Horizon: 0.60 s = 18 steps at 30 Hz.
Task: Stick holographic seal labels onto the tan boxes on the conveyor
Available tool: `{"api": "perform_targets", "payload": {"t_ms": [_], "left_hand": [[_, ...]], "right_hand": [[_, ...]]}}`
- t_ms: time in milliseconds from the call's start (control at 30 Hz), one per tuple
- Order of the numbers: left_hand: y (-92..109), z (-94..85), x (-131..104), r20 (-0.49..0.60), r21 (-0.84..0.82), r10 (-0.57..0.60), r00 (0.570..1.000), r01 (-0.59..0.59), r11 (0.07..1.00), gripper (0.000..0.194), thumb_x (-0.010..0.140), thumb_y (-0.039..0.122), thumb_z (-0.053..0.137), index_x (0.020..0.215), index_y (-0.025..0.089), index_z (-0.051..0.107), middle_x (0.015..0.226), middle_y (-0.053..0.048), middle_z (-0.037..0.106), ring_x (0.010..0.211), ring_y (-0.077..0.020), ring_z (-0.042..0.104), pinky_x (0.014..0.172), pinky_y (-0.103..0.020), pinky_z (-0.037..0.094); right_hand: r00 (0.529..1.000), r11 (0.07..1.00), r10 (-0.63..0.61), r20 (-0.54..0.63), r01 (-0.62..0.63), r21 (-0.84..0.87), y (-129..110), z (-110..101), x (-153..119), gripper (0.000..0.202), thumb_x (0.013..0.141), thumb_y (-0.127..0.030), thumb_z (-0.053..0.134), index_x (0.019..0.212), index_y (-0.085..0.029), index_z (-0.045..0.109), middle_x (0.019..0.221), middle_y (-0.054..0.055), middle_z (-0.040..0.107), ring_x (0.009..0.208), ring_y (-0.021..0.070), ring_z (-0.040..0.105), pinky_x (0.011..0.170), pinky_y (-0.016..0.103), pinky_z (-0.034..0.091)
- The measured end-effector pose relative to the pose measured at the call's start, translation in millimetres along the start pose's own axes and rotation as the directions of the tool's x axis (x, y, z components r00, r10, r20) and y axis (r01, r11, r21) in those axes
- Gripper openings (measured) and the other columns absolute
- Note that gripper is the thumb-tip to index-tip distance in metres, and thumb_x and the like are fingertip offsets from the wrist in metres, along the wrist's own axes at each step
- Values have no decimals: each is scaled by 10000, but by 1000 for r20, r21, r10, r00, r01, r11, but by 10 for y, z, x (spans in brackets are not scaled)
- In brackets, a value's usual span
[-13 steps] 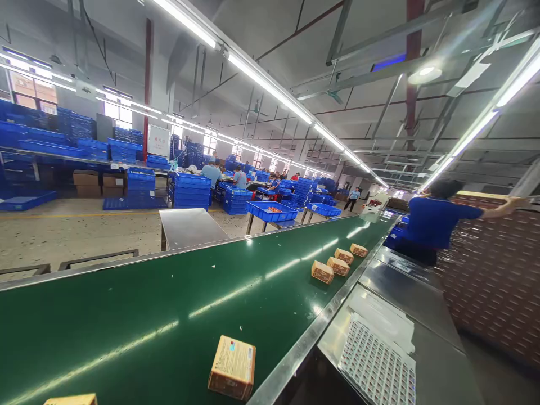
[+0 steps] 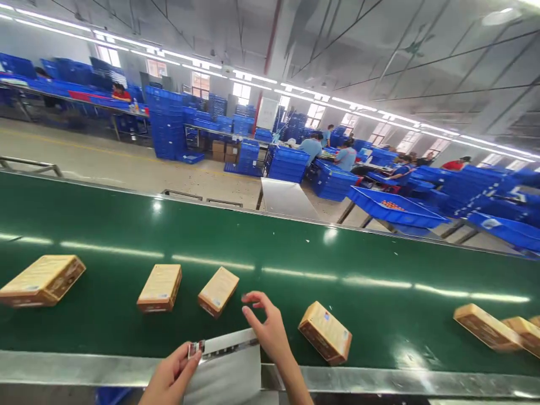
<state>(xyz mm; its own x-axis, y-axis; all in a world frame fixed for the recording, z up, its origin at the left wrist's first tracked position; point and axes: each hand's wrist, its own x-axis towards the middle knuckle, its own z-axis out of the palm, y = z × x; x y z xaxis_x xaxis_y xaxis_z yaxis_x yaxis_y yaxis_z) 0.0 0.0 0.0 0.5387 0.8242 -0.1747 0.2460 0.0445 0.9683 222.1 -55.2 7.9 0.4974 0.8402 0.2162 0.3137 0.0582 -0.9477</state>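
In the head view my left hand (image 2: 172, 376) pinches a small dark-and-clear item (image 2: 196, 349) at the left corner of a whitish sheet (image 2: 230, 374). A dark strip with small squares runs along the sheet's upper edge. My right hand (image 2: 264, 325) is raised over the sheet's right corner, thumb and fingers apart, holding nothing. Just left of it a tan box (image 2: 218, 289) rests on the green conveyor belt (image 2: 270, 239). Another box (image 2: 325, 332) lies to its right, tilted in direction.
More tan boxes lie left (image 2: 162, 286) and far right (image 2: 487, 325) on the belt. A metal rail (image 2: 105, 365) borders its near side. Beyond stand a metal table (image 2: 289, 198), a blue tray (image 2: 396, 208), stacked blue crates (image 2: 165, 124) and several people.
The view has swung left and down. Both my hands and the whitish sheet have come into view, along with more boxes on the belt.
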Motion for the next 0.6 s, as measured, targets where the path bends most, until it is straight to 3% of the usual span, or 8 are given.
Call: {"api": "perform_targets", "payload": {"t_ms": [67,133,233,333,400,467,600], "left_hand": [[-28,-33,-40,56,50,12,998,-15,999,693,768,855,515,689,173,611,598,11,550,589,-154,511,579,-225,460],[-85,-73,-63,136,116,93,986,-109,987,626,859,772,492,732,177,641,660,-13,609,635,-168,557,625,-235,481],[-184,-131,-79,262,213,299,917,-357,909,441,967,575,474,856,209,694,1027,-97,733,1012,-254,655,897,-306,526],[-179,-168,-85,366,342,412,834,-532,774,268,987,343,472,869,219,677,1430,-110,585,1410,-314,428,1125,-450,416],[-97,-171,-80,400,441,411,819,-566,697,217,969,211,466,862,208,655,1574,-83,420,1509,-331,251,1184,-561,316],[6,-154,-65,433,509,381,817,-570,645,201,947,122,472,867,197,640,1613,-74,340,1527,-338,185,1199,-623,246],[110,-66,-38,485,529,322,813,-566,633,193,899,40,507,834,186,617,1619,-80,310,1512,-338,211,1194,-593,308]], "right_hand": [[999,998,49,-1,-49,30,150,21,240,477,776,-366,714,1226,-239,624,1175,102,715,1117,286,650,906,427,517],[996,994,79,30,-81,70,291,123,454,696,713,-375,770,1357,-250,539,1231,104,690,1151,292,637,921,449,518],[984,981,86,159,-111,157,378,286,669,840,609,-329,845,1385,-262,530,1180,71,715,1074,261,679,923,435,529],[938,956,67,340,-158,248,318,344,753,880,486,-267,907,1314,-267,608,1085,40,754,994,242,715,893,413,554],[915,939,67,398,-193,286,257,317,749,854,441,-242,925,1252,-271,656,1068,39,765,990,246,718,894,419,559],[932,925,95,349,-212,315,217,266,695,734,493,-272,920,1190,-275,689,1139,57,749,1077,257,689,951,434,532],[972,897,220,86,-236,374,212,201,428,429,693,-464,816,1044,-236,723,1201,95,724,1173,273,639,1010,441,495]]}}
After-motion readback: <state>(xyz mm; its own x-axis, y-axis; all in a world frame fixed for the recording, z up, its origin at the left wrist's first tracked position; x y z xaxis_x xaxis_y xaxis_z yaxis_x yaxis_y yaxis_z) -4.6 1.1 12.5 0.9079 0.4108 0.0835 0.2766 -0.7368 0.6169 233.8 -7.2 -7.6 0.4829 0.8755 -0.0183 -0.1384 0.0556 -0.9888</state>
